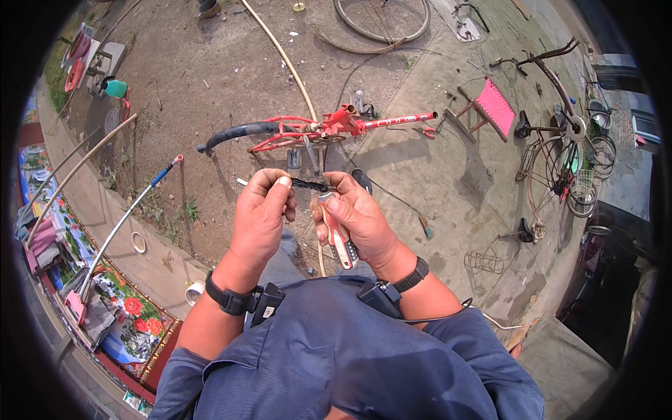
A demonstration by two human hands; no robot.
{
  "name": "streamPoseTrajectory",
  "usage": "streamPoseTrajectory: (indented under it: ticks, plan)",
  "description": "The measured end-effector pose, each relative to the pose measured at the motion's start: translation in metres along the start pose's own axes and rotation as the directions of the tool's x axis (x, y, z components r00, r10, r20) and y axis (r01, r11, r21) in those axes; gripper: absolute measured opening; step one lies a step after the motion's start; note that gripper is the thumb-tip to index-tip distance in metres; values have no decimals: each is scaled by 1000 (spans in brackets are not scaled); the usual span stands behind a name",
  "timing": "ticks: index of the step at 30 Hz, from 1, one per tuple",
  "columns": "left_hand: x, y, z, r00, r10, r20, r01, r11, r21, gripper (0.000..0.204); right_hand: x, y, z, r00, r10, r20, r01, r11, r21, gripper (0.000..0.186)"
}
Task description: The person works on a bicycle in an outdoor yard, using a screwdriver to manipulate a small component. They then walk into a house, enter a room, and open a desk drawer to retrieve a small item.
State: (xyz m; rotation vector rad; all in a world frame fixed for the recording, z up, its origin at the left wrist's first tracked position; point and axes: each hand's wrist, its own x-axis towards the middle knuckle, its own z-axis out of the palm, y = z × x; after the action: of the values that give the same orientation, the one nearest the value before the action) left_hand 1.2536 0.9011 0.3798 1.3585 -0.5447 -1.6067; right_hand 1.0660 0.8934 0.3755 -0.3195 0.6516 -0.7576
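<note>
My left hand (262,213) is closed in a pinch on one end of a slim black part (306,184), whose exact kind I cannot make out. A thin white stick (242,182) shows beside those fingers. At the part's other end, my right hand (360,217) is closed, its fingertips against the part. In its palm it also grips a tool with an orange-and-white handle (341,245); the working end is mostly hidden. Just beyond my hands stands a red bicycle frame (343,122) with a black mudguard (241,133) and a pedal (294,159).
Red-handled pliers (425,131) and a green-handled tool (426,227) lie to the right. Farther right are a pink-seated stool (495,108) and an old bicycle (560,161). A wheel (383,21) lies at the far side; a hose (280,52) runs toward the frame.
</note>
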Motion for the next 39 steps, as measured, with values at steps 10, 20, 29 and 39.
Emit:
streamPoseTrajectory:
  ticks: [10, 20, 29, 39]
  plan:
    - [-2, 3, -7, 997, 60, -50, -56, 995, 82, 10, 14, 7, -12, 992, -77, -104, 5, 824, -567, 34]
    - [0, 2, -19, 996, 24, -88, -26, 999, -29, 10, 7, 4, 3, 994, 34, -101, -50, 987, -151, 38]
    - [-4, 6, -17, 994, 44, -102, -46, 999, -20, 10, 13, 14, -8, 988, -80, -134, 17, 908, -418, 38]
    - [-4, 2, -25, 987, -4, -161, -12, 995, -104, 12, 7, 9, -5, 997, 20, -78, -30, 992, -126, 45]
